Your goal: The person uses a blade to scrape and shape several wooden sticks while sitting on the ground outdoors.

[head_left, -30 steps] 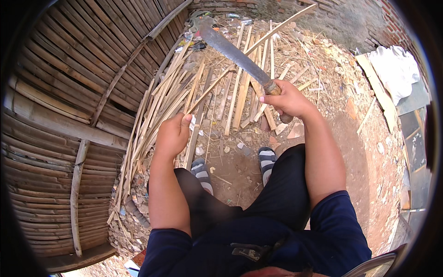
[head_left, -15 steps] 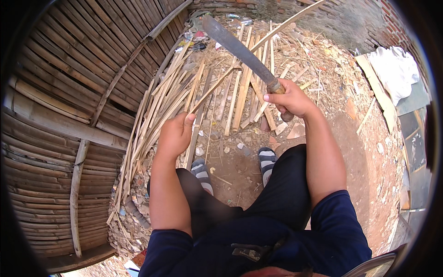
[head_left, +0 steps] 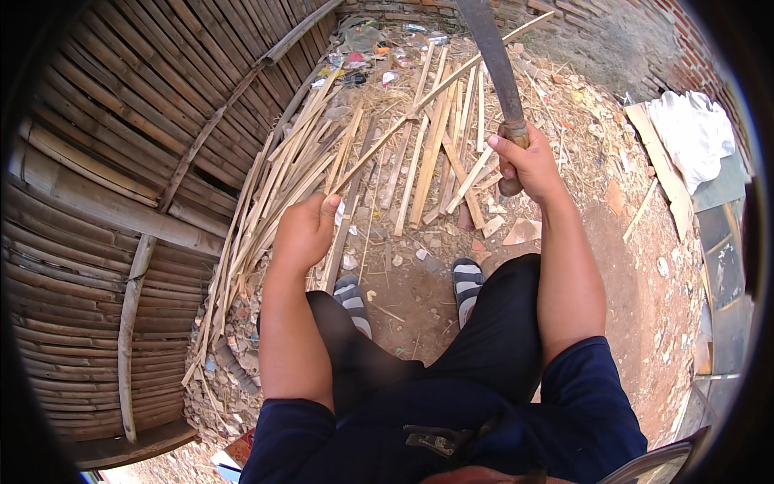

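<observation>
My left hand (head_left: 305,230) is closed around the near end of a long bamboo strip (head_left: 375,155), its thumb lying along the top. The strip slants away up and to the right, with a knot partway along. In my right hand (head_left: 534,168) is a machete (head_left: 498,74), gripped by its worn wooden handle. Its broad, dark blade points away from me and slightly left, crossing in front of the strip's far part in the picture. The blade's tip is cut off by the upper rim.
Split bamboo strips (head_left: 429,165) lie in a loose pile ahead, more along the woven bamboo wall (head_left: 89,194) at left. Rubble and litter cover the ground. A brick wall (head_left: 621,52) stands behind. At right are a white sack (head_left: 685,137) and boards (head_left: 663,173). My sandalled feet are below.
The machete has swung from pointing up-left to pointing more nearly straight ahead. My right hand has shifted slightly right and farther away. My left hand keeps its grip; the strip's far end dips slightly.
</observation>
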`<state>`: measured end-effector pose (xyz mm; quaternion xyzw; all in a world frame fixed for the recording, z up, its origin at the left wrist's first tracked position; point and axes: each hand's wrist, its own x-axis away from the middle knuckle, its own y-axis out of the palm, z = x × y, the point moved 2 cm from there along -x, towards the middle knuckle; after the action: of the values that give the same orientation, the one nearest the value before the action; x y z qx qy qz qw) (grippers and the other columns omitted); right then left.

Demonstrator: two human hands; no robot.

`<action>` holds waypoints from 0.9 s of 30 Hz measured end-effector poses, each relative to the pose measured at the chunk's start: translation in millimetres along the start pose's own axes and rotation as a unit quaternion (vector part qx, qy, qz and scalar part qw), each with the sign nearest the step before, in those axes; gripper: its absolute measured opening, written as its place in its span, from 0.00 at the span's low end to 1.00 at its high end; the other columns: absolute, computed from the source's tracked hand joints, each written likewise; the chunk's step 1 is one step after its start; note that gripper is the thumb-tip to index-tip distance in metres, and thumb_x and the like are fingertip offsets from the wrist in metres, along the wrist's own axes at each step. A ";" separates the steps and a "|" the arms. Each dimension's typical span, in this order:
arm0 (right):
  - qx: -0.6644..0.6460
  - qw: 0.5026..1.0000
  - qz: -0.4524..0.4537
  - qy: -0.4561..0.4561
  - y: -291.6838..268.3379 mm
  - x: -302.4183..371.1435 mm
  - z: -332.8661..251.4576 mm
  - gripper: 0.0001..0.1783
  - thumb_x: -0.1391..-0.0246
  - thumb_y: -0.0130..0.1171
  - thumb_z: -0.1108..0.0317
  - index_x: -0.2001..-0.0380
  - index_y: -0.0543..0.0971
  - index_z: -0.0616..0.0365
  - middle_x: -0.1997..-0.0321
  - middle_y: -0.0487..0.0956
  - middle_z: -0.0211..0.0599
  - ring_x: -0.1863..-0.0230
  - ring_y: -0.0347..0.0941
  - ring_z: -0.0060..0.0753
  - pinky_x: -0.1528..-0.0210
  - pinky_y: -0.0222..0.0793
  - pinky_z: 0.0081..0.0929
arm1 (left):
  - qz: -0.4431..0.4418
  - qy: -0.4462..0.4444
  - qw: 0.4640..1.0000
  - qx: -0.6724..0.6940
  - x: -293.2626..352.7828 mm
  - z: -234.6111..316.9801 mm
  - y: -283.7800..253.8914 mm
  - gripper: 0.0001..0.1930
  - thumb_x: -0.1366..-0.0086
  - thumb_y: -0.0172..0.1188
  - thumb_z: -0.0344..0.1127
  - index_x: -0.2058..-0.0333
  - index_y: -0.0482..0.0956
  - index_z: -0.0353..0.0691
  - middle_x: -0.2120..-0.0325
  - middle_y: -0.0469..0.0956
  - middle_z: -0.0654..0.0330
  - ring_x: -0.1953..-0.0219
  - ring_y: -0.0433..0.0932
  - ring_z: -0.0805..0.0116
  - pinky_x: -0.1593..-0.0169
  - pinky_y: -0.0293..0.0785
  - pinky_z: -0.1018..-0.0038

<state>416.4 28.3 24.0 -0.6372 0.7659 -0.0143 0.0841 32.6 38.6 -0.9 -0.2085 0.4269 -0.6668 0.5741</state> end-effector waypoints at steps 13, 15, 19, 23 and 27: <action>0.050 0.969 -0.207 0.123 15.6 2.2 6.8 0.19 0.44 0.76 0.62 0.60 0.76 0.59 0.79 0.72 0.22 0.83 0.67 0.18 0.78 0.63 0.24 | 0.020 0.029 0.999 -0.007 -2.4 -1.3 7.4 0.26 0.20 0.52 0.52 0.67 0.75 0.32 0.75 0.76 0.39 0.71 0.74 0.34 0.65 0.71 0.52; 0.029 0.969 -0.218 0.117 17.2 4.2 1.5 0.18 0.44 0.75 0.63 0.61 0.76 0.58 0.79 0.72 0.21 0.84 0.66 0.16 0.79 0.62 0.22 | 0.032 0.035 0.999 -0.001 -3.4 -0.2 6.2 0.25 0.21 0.53 0.52 0.67 0.77 0.33 0.76 0.77 0.40 0.71 0.76 0.34 0.66 0.71 0.50; -0.028 0.953 -0.263 0.148 8.2 3.8 10.8 0.17 0.44 0.75 0.63 0.62 0.75 0.56 0.80 0.71 0.20 0.84 0.65 0.15 0.80 0.61 0.21 | 0.019 0.041 0.998 0.039 -2.5 3.8 6.7 0.26 0.19 0.52 0.52 0.68 0.73 0.31 0.76 0.74 0.41 0.73 0.71 0.40 0.66 0.70 0.56; 0.007 0.965 -0.236 0.116 15.3 9.8 -1.7 0.18 0.44 0.75 0.62 0.63 0.75 0.56 0.81 0.70 0.19 0.84 0.65 0.14 0.80 0.59 0.20 | 0.023 0.043 0.998 0.039 -2.8 1.9 6.1 0.26 0.19 0.52 0.52 0.68 0.73 0.31 0.75 0.73 0.42 0.73 0.72 0.41 0.66 0.69 0.57; -0.003 0.986 -0.152 0.067 13.3 10.3 -3.9 0.17 0.43 0.74 0.66 0.61 0.73 0.55 0.81 0.71 0.21 0.85 0.64 0.15 0.81 0.58 0.20 | 0.023 0.026 0.999 0.027 -2.0 -1.0 4.2 0.26 0.19 0.51 0.52 0.68 0.73 0.31 0.75 0.73 0.41 0.73 0.71 0.40 0.66 0.69 0.56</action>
<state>401.1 20.4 24.9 -0.7443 0.6639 -0.0675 0.0273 34.8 40.9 -4.4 -0.1657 0.4276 -0.6701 0.5837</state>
